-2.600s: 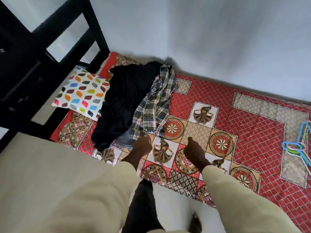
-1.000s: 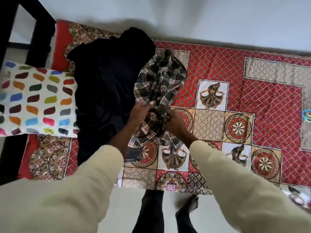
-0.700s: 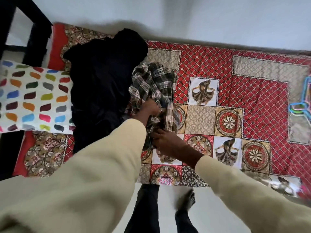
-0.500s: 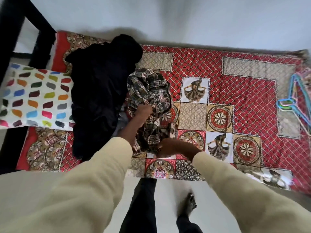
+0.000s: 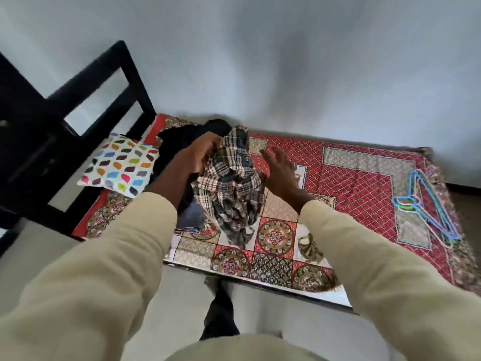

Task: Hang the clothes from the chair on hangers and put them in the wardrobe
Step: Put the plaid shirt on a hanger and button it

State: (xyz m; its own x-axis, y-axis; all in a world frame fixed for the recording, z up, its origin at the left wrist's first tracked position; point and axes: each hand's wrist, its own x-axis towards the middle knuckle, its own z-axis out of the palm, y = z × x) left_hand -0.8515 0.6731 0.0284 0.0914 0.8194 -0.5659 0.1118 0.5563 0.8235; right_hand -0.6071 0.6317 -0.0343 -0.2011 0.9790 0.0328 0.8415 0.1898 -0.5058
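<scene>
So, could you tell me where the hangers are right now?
The hangers lie at the right end of the red bedspread, well right of the plaid shirt.

Bare red bedspread [image 5: 351, 183] is lying between the lifted plaid shirt [image 5: 231, 183] and the hangers [image 5: 426, 204]; dark clothes [image 5: 182, 142] are crowding the shirt's left.

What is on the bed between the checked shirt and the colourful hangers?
In the head view, only the red patterned bedspread lies between the checked shirt and the hangers. The right hand hovers open just beside the shirt.
</scene>
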